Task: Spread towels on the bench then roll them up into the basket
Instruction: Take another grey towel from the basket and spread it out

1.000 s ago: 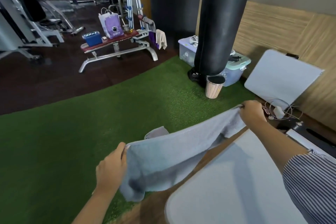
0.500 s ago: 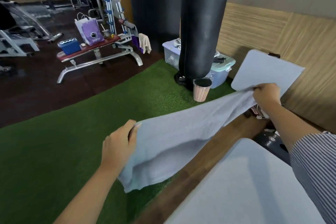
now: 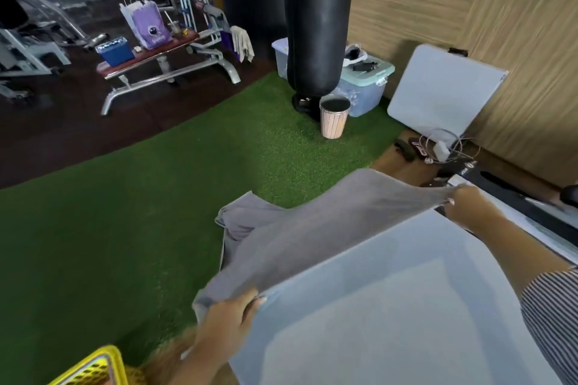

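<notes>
At 6 o'clock, low in the view: left hand (image 3: 230, 319), fingers curled over one end of a grey towel (image 3: 316, 234), pinching its edge at the near corner of the surface (image 3: 391, 306).

At 3 o'clock: right hand (image 3: 467, 205), closed on the opposite end of the towel, pulling it taut at the far edge of the surface. Striped sleeve (image 3: 550, 316) on the right arm, at 4 o'clock.

Towel: stretched between the two hands along the left edge of the surface; its free part hangs over that edge, with a loose fold bunched at 9 o'clock from its middle, above the green turf (image 3: 125, 228). Whether the fold touches the turf cannot be told.

Surface: pale grey-blue, flat, rounded corner; fills the view from centre to 5 o'clock.

Basket (image 3: 93, 367): yellow, openwork, only its corner visible at 7 o'clock.

Room, floor: green turf at centre; dark flooring at 10 o'clock.

Room, items: black punching bag (image 3: 316, 19) hanging at 12 o'clock; striped waste bin (image 3: 334, 117) just beside its base; clear storage box (image 3: 364, 87) behind it; weight bench (image 3: 162, 62) at 11 o'clock carrying a purple bag (image 3: 150, 26) and blue box (image 3: 115, 51); grey folded panel (image 3: 441, 92) leaning on the wood-pattern wall (image 3: 469, 9) at 2 o'clock.
</notes>
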